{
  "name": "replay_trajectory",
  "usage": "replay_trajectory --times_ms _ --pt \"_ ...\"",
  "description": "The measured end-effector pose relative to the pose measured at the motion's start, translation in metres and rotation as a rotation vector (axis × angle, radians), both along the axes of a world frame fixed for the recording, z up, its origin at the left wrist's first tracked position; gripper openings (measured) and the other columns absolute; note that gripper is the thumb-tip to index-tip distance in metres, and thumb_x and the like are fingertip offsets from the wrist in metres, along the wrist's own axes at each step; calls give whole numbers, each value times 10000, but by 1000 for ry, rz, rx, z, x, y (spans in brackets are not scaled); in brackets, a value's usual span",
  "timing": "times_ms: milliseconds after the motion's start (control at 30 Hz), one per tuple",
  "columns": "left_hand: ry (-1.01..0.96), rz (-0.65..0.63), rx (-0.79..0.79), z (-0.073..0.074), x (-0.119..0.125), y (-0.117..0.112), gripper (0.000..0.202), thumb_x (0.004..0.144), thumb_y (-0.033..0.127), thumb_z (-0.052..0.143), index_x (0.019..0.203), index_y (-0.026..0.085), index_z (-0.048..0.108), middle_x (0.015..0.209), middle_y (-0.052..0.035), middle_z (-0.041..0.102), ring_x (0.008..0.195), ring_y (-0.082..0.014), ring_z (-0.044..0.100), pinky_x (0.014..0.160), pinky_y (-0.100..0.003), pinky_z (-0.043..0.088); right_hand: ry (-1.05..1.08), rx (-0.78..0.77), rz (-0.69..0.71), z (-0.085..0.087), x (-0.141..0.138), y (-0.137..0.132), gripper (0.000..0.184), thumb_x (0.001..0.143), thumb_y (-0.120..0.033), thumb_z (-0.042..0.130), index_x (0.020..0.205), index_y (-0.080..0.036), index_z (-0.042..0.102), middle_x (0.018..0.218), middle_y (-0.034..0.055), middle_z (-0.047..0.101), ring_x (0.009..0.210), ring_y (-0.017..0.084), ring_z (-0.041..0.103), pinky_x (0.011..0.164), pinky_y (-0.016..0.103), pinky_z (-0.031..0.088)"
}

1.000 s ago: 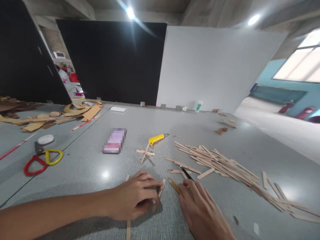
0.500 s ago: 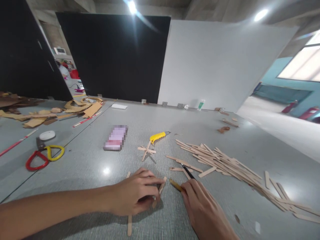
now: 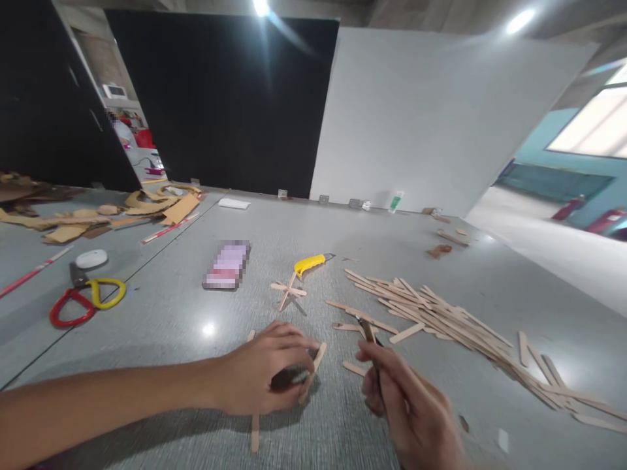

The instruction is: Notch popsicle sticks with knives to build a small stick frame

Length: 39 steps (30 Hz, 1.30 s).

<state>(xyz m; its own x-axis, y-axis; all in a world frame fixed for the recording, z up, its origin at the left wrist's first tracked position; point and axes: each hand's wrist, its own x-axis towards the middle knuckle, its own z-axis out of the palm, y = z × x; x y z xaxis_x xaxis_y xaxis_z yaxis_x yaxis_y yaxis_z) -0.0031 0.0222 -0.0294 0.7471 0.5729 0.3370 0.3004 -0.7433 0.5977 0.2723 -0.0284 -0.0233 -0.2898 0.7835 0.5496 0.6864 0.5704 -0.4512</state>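
My left hand [image 3: 279, 369] rests on the table, its fingertips pinching a short craft stick [image 3: 316, 369] that leans on the tabletop. Beneath this hand another craft stick [image 3: 255, 434] pokes out at both sides. My right hand [image 3: 409, 398] is closed around a dark pen [image 3: 369, 331], its shiny tip pointing up and away; a brownish part shows along it. Beside the right fingers lies one more craft stick [image 3: 353, 369]. Farther ahead, a crossed-stick piece [image 3: 289, 290] stands next to a yellow utility knife [image 3: 311, 264].
A long heap of craft sticks [image 3: 441, 320] spreads to the right. On the left are a phone [image 3: 228, 264], red-and-yellow-handled scissors [image 3: 88, 300], a white mouse [image 3: 91, 259] and cardboard scraps [image 3: 161, 202]. Black [image 3: 220, 104] and white panels [image 3: 431, 117] stand along the back edge.
My right hand has lifted the pen, turning and rising slightly, which exposes a stick beside it. My left hand has stayed nearly in place, its fingers slightly shifted on the craft stick.
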Motion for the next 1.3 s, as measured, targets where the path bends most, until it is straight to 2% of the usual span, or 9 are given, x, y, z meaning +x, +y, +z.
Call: replay_trajectory --times_ms 100,200,267,367,467,700,867,1100,1300 --pt "39 -49 22 2 -2 -1 191 880 223 678 1066 244 712 1432 -72 650 1359 -294 538 1162 -478 380 170 -114 -70 3 0 2 296 1046 -267 521 1335 -259 586 894 18 748 682 150 707 667 233 590" --pt "122 -111 54 9 -4 -2 257 903 217 653 1142 279 723 1510 -65 582 1418 -311 483 1188 -516 358 214 -232 -103 5 -1 6 165 938 -388 719 942 -227 685 609 -44 583 516 142 575 521 233 504" --pt "165 -141 78 16 -5 -3 330 916 213 644 1231 293 699 1577 -71 511 1442 -326 455 1203 -547 342 208 -307 -75 6 -1 7 287 990 -443 652 810 -221 681 547 -48 539 450 126 514 441 225 441" --pt "208 -202 116 22 -6 -3 391 927 203 621 1302 307 657 1613 -55 469 1452 -324 449 1229 -560 316 330 -468 -47 8 -2 6 385 1077 -501 480 1000 -203 710 648 1 675 471 135 581 454 233 486" --pt "254 -274 185 21 -5 -2 401 950 221 589 1333 332 633 1599 -27 493 1477 -323 428 1248 -573 283 415 -620 -18 11 -4 5 448 1042 -574 531 881 -186 687 653 30 694 476 139 604 451 237 481" --pt "258 -279 301 16 -4 -4 389 989 391 616 1369 317 642 1488 -95 546 1362 -349 492 1230 -577 305 234 -878 113 15 -11 4 545 1071 -632 396 747 -220 544 581 -16 624 408 110 540 412 216 394" --pt "226 -281 329 12 -3 -2 414 1002 469 595 1385 320 644 1401 -115 532 1262 -316 539 1227 -569 306 96 -825 151 24 -14 9 552 1094 -571 396 731 -215 609 608 -17 569 536 125 509 522 242 420" --pt "204 -279 253 5 -4 2 498 997 545 580 1448 334 590 1362 -102 541 1259 -291 541 1246 -569 271 -46 -548 305 40 -13 5 287 1026 -335 558 783 -218 658 612 -25 622 520 108 499 497 247 354" --pt "174 -284 278 4 -7 2 423 981 444 575 1379 322 645 1506 -120 511 1384 -307 501 1246 -564 270 28 -681 262 28 -15 5 334 1079 -384 494 811 -222 610 627 -24 597 538 111 509 493 239 370"
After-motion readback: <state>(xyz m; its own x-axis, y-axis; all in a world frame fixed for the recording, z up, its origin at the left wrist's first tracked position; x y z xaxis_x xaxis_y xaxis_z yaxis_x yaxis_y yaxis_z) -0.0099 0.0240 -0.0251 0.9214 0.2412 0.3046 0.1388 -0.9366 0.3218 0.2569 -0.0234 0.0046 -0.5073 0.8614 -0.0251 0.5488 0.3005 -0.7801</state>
